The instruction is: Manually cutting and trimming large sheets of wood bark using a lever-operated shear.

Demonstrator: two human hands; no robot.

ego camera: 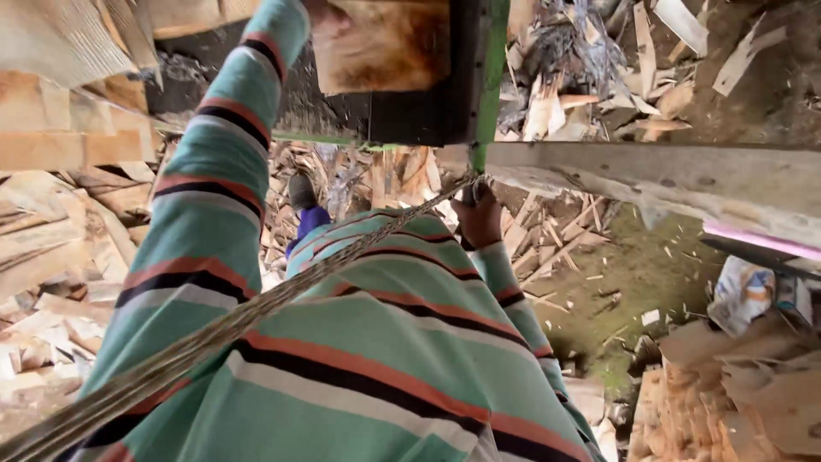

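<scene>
Fingers [475, 198] clench rope [256, 310]; wood scraps [556, 248] below.

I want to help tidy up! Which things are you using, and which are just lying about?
In use: rope, gripped by right hand; wooden board by left hand; green frame.
Lying about: wood scraps, crumpled paper.

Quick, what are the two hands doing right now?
Left hand: mostly out of view at the top edge, against a wooden board; grip cannot be told.
Right hand: closed on a taut rope.
</scene>
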